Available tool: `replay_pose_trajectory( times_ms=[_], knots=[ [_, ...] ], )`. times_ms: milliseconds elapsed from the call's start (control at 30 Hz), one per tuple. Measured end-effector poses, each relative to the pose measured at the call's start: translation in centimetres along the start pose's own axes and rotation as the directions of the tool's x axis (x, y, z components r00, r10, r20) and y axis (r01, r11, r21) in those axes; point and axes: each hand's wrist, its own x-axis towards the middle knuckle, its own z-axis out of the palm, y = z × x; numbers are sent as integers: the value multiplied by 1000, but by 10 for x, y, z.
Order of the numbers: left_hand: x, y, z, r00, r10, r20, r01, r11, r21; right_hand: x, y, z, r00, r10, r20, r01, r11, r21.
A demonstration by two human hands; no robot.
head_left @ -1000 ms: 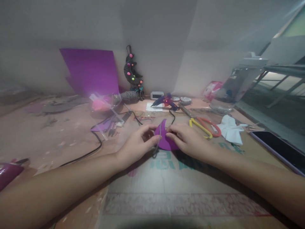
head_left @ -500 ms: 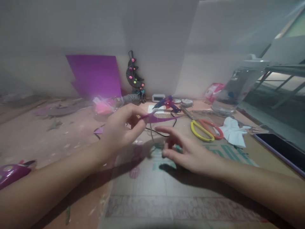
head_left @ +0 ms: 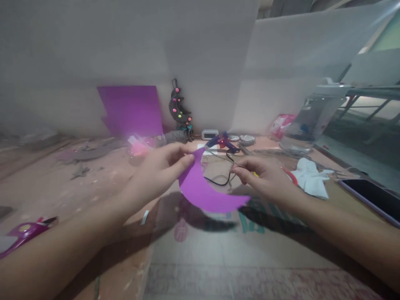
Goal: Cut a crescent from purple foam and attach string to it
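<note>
A purple crescent moon cutout (head_left: 209, 193) is pinched at its upper tip by my left hand (head_left: 165, 166), its face turned toward me and its other tip pointing right. From that upper tip a thin grey cord (head_left: 221, 157) stretches across to my right hand (head_left: 262, 175), whose thumb and forefinger are closed on it. A short end of the cord hangs below those fingers. Just behind the crescent lies a blue glue gun (head_left: 223, 142) with a small red light. The scissors, with a red handle (head_left: 290, 175), are mostly hidden behind my right hand.
Purple sheets (head_left: 131, 110) and a dark moon ornament with coloured dots (head_left: 178, 106) lean at the wall. At right are a clear jug (head_left: 301, 121), a white cloth (head_left: 311, 177) and a phone (head_left: 371, 200). A magenta tool (head_left: 26, 233) lies at far left.
The crescent has turned from nearly edge-on to face me. My right hand has moved right and up, its fingers closing on the cord, which is now drawn out sideways instead of hanging.
</note>
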Motion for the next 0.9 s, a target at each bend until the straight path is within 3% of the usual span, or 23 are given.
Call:
replay_pose_trajectory(
  times_ms=[100, 167, 267, 400, 567, 667, 900],
  knots=[
    [1, -18, 20, 977, -160, 139, 191, 949, -251, 4, 15, 2, 999, 16, -33, -18, 999, -50],
    [-3, -28, 37, 956, -259, 137, 290, 906, -310, 3, 22, 7, 996, 74, 42, -75, 997, 34],
    [-13, -37, 57, 936, -298, 187, 348, 862, -368, 1, 23, 13, 981, 142, 129, -170, 956, 240],
    [-21, -39, 66, 943, -270, 195, 325, 879, -349, -2, 18, 21, 985, 160, 62, -171, 883, 436],
    [-23, -39, 66, 966, -189, 175, 233, 931, -280, -7, 16, 38, 935, 169, 312, -327, 750, 574],
    [-22, -40, 66, 969, -185, 161, 223, 937, -267, -11, 15, 44, 911, 151, 383, -372, 702, 607],
    [-19, -43, 68, 960, -217, 179, 260, 926, -273, -11, 18, 42, 941, 209, 264, -316, 821, 476]
  ],
)
